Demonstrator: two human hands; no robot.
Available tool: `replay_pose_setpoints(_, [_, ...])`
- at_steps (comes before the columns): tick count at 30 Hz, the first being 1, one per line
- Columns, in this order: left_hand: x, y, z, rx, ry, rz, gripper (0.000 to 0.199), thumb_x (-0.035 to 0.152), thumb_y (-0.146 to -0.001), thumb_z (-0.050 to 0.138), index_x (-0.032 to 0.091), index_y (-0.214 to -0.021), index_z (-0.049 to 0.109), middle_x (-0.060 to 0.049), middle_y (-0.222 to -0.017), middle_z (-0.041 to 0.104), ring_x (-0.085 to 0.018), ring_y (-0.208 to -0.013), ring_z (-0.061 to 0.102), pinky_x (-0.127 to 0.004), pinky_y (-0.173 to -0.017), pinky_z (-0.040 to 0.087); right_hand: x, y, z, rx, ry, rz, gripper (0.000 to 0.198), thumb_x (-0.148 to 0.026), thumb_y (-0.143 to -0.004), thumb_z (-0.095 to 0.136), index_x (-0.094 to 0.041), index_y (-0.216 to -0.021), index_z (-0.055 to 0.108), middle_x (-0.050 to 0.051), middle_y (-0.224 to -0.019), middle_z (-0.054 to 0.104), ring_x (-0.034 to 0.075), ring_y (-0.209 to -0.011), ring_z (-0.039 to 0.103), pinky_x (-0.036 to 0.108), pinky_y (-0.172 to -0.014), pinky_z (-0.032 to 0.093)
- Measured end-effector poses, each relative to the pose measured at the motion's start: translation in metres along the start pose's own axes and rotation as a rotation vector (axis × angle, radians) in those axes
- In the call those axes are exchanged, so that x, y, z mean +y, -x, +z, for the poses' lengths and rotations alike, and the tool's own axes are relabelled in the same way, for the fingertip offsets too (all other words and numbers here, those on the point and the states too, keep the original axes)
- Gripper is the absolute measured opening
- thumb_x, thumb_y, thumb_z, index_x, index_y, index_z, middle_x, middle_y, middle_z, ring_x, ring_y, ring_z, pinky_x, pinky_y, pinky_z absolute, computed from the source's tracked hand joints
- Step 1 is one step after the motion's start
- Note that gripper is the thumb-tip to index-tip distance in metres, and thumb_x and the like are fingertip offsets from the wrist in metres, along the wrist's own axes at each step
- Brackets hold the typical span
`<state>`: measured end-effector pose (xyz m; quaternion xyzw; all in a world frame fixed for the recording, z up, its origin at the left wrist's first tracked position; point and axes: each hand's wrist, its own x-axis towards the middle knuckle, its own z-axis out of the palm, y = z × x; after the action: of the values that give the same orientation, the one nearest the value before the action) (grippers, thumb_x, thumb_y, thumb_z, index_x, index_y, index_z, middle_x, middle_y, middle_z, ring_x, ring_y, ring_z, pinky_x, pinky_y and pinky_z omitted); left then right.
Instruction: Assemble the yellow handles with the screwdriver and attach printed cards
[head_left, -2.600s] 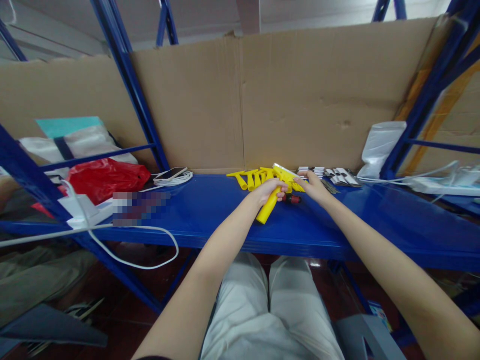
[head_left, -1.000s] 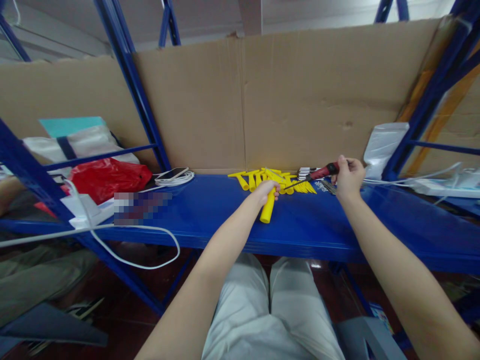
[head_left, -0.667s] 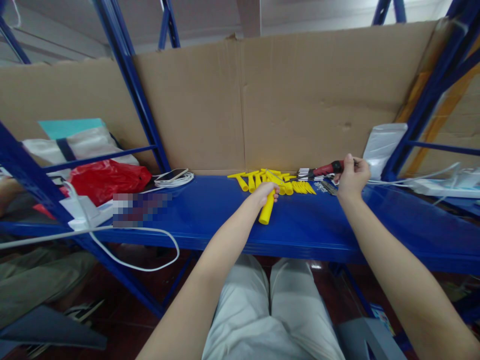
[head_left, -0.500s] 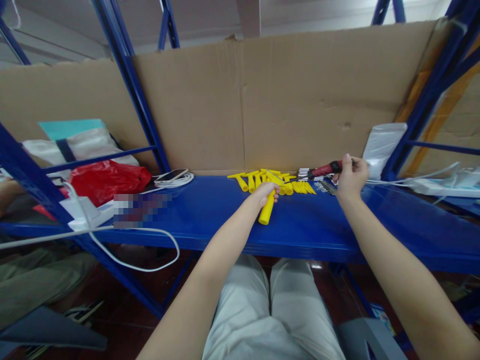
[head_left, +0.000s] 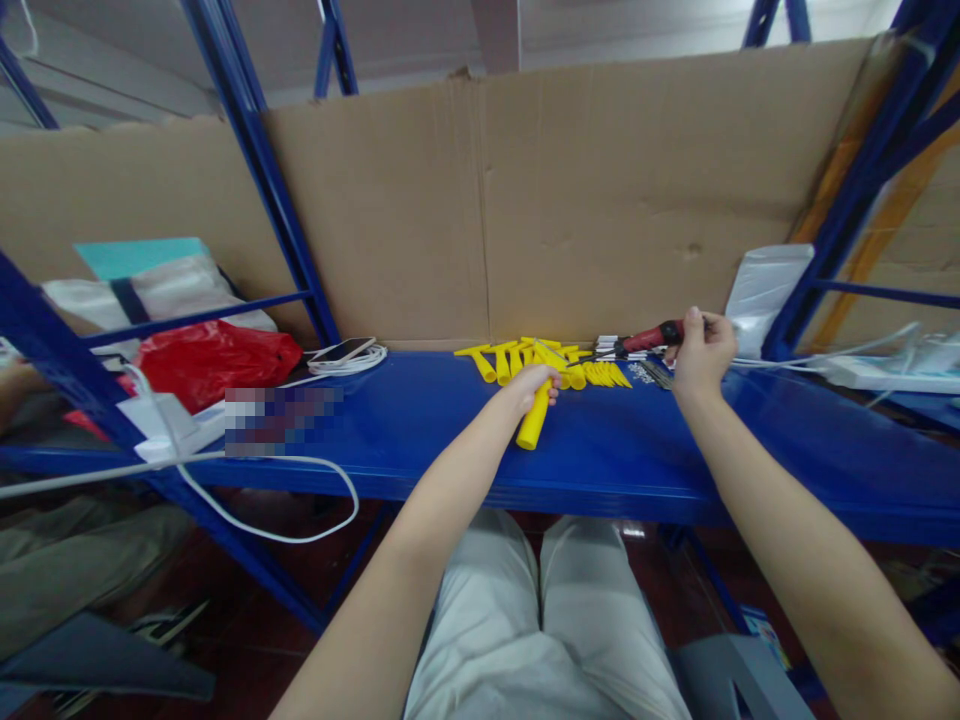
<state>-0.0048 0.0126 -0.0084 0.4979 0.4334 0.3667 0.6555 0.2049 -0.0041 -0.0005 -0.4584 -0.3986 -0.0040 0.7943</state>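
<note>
My left hand is closed around a yellow T-shaped plastic handle, its wide round end tilted down toward me. A red and black screwdriver lies level in my right hand, fingers pinched on its back end. Its thin shaft points left toward the top of the yellow handle; whether the tip touches cannot be made out. Just behind my left hand lie several more yellow T-shaped handles. Small pointed yellow pieces are spread in a row to their right.
Small metal parts lie below the screwdriver on the blue shelf. Cardboard walls the back. At left are a phone, white cables, a red bag and a power strip. Another person's arm shows at far left.
</note>
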Motion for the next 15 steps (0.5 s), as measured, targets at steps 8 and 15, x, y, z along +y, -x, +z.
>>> replay_pose_setpoints(8, [0.0019,-0.0019,-0.0019,-0.052,0.033,-0.028,0.018,0.002,-0.074,0.041,0.019,-0.070,0.040,0.006,-0.048,0.037,-0.006,-0.037,0.030,-0.018,-0.039,0.025,-0.0059,0.0002,-0.0033,-0.017,-0.040,-0.019,0.041,-0.061,-0.076,0.055,-0.021,-0.080,0.046,-0.006,-0.057,0.046,0.009,-0.036,0.042,0.026,-0.035,0.030])
replay_pose_setpoints(15, [0.0017,-0.0042,-0.0033,-0.075,0.090,-0.048,0.019,0.002,-0.075,0.044,0.019,-0.071,0.039,0.007,-0.049,0.036,-0.005,-0.036,0.029,-0.016,-0.039,0.024,-0.0056,-0.0013,-0.0026,0.003,-0.024,-0.016,0.034,-0.055,-0.079,0.055,-0.022,-0.080,0.046,-0.004,-0.060,0.048,0.010,-0.037,0.041,0.027,-0.037,0.032])
